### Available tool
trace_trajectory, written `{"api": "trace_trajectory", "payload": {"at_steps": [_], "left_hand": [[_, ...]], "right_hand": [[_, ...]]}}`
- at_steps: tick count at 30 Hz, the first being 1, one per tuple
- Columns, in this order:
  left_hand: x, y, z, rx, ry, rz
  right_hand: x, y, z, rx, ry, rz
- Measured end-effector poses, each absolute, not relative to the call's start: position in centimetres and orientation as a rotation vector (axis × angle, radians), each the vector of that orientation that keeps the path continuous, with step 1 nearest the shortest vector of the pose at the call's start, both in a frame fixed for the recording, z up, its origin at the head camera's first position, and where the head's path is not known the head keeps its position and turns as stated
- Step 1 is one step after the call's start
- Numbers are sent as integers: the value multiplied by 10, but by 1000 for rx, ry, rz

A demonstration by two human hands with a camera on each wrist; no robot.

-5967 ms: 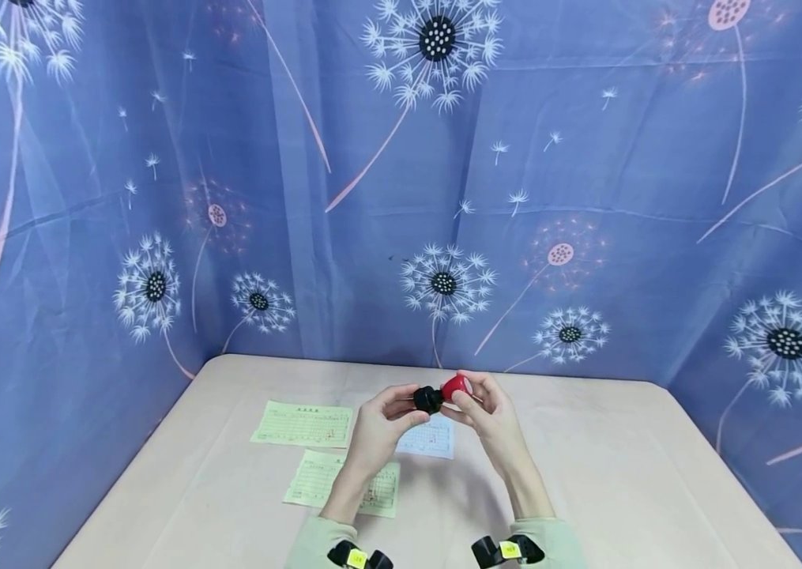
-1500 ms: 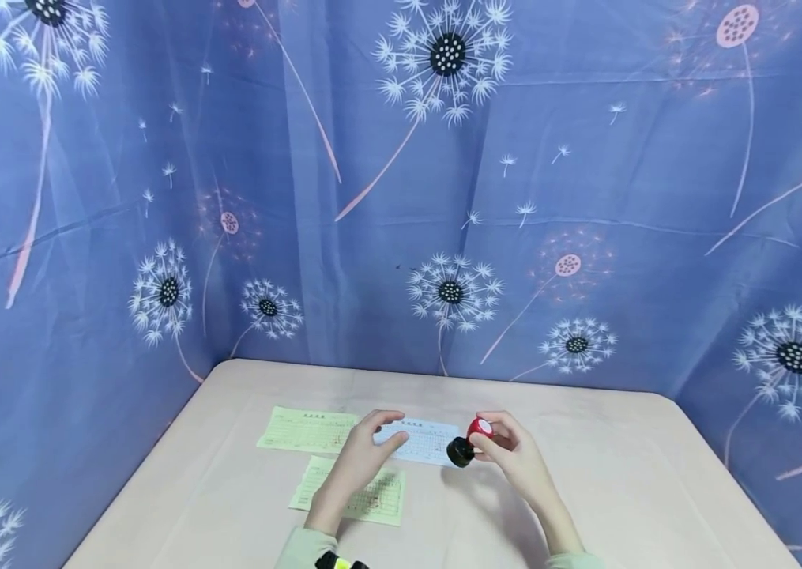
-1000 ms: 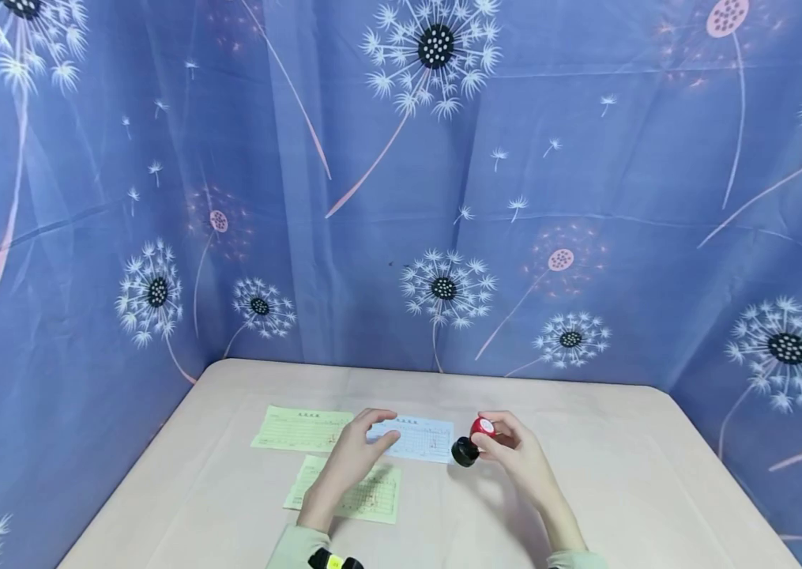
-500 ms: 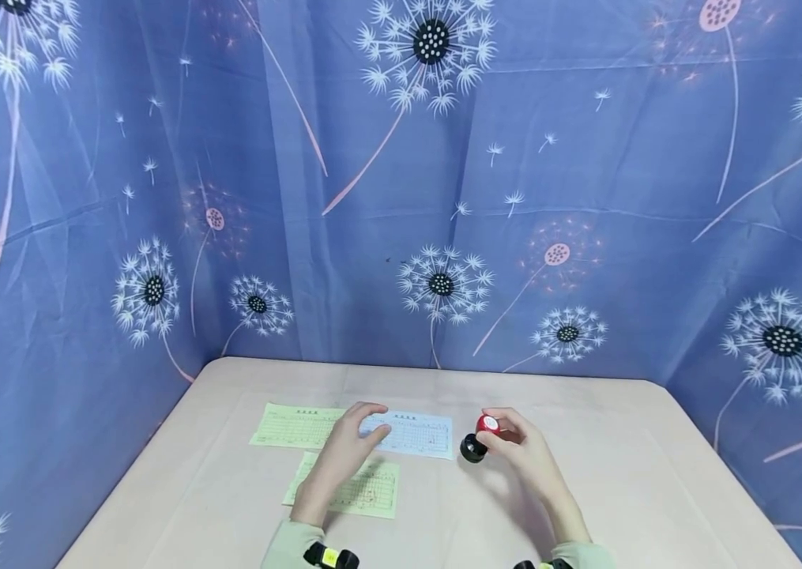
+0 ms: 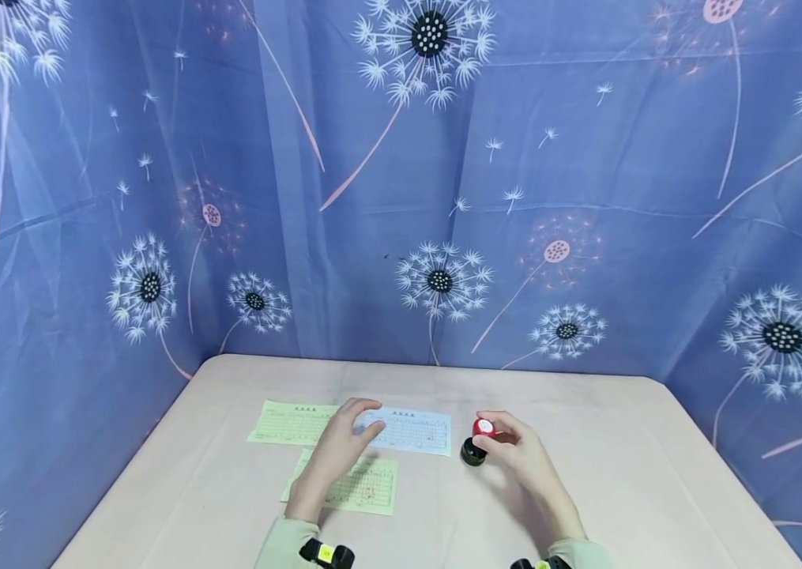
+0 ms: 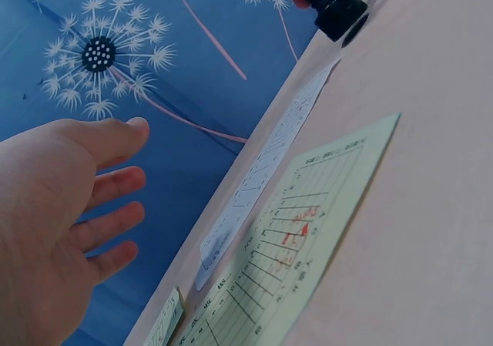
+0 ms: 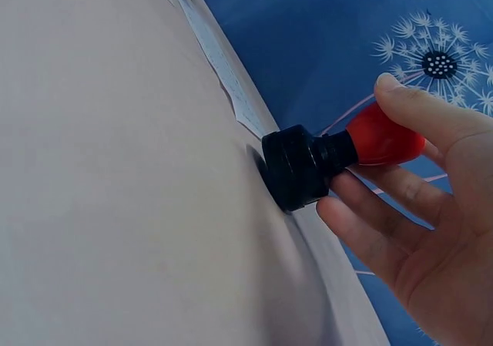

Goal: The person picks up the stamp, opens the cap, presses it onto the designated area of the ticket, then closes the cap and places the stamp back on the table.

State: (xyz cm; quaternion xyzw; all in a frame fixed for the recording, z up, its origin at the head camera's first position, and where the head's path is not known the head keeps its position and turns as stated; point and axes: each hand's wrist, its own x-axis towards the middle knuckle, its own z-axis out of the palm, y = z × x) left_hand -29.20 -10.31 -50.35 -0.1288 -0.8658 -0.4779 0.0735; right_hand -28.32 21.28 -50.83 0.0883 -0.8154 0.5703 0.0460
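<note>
My right hand [image 5: 517, 446] pinches the red knob of a hand stamp [image 7: 385, 136] between thumb and fingers. The stamp's black round base [image 7: 295, 167] points down, right at the table surface, just right of the blue slip. In the head view the red knob [image 5: 483, 427] shows a white round label on top. My left hand [image 5: 339, 444] holds nothing; its fingers are relaxed and apart, over the inner edges of the green and blue slips. The left wrist view shows this left hand [image 6: 69, 215] with thumb and fingers spread.
A blue printed slip [image 5: 415, 431] lies at the middle of the table [image 5: 585, 458]. Two green slips lie to its left and front, the far one [image 5: 294, 423] and the near one [image 5: 372, 484] with red marks. A blue dandelion-print curtain [image 5: 344, 276] stands behind.
Six seconds ago both hands held the stamp together above the blue slip. Since then the left hand has let go and drifted left; the right hand has brought the stamp down right of the slip.
</note>
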Motion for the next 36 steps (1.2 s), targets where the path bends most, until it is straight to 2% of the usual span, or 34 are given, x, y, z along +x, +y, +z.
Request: {"api": "trace_trajectory", "payload": {"at_steps": [36], "left_hand": [[-294,-102,-508,-371,-2655,-1372]], "right_hand": [[-282,218,-505,393,-2552,1647]]}}
